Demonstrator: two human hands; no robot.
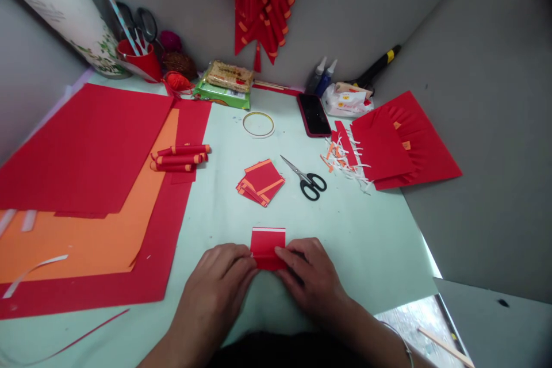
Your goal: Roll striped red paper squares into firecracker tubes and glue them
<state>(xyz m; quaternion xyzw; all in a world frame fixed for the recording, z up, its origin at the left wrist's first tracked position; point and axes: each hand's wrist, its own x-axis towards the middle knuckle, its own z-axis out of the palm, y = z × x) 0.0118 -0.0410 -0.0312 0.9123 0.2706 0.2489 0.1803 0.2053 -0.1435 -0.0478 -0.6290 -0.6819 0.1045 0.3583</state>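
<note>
Pinched a red paper rectangle (268, 241) near its closer corners, in nearly closed fingers of left hand (219, 279) and right hand (314, 275), at the front of the pale green table (366, 236), near stacked cards (264, 177).

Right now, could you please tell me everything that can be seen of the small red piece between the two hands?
The small red piece looks like paper, roughly rectangular, with a narrow white strip along its far edge. Its near part appears folded or curled up. The left hand and right hand grip its near corners. It is over the pale green tabletop, nearer the person than the red-and-orange cards.
</note>
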